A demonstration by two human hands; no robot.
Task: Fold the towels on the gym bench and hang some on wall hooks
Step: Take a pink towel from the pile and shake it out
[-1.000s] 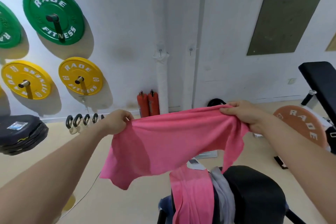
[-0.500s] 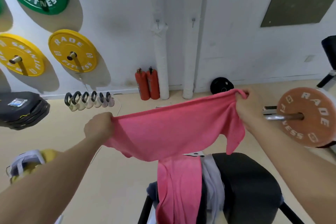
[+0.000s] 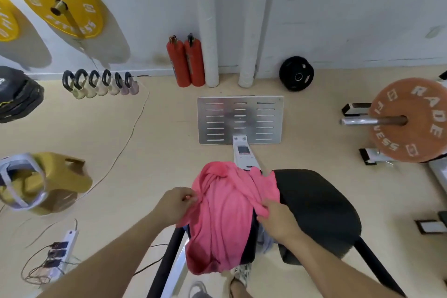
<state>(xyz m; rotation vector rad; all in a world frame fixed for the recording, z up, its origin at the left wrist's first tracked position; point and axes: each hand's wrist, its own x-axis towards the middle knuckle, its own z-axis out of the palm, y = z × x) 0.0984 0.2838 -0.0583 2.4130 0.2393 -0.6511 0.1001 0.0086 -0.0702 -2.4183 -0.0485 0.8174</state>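
Head view, itemised.

Towel (image 3: 222, 220), pink: draped in loose folds over the left end of the counter (image 3: 314, 208), its far part bunched and its near edge hanging past the padding toward the floor (image 3: 157, 152). We judge it was laid there so the padding bears it while it is folded.

Left hand (image 3: 177, 205): fingers (image 3: 192, 197) pinch the towel's left edge.

Right hand (image 3: 278, 222): fingers curl over the right edge and grip it where it meets the padding. We read the two-sided hold as a way to keep the cloth spread and squared. No clean fold shows yet.

Grey cloth (image 3: 264, 242): a strip peeks out beneath the towel, below the right wrist, with something dark beside it. These are likely more towels awaiting their turn, though we cannot tell how many.

Extinguishers (image 3: 186, 60), two, red: upright against the wall (image 3: 338, 7), well apart from the work.

Changes against the earlier frame: the towel was stretched in the air between both hands, above the counter. Now it lies slack on the heap, and the hands are lower and closer together. The second pink piece then draped on the counter is covered or merged with it, and we cannot separate the two. Our gaze has dropped, so we see more floor and less wall.
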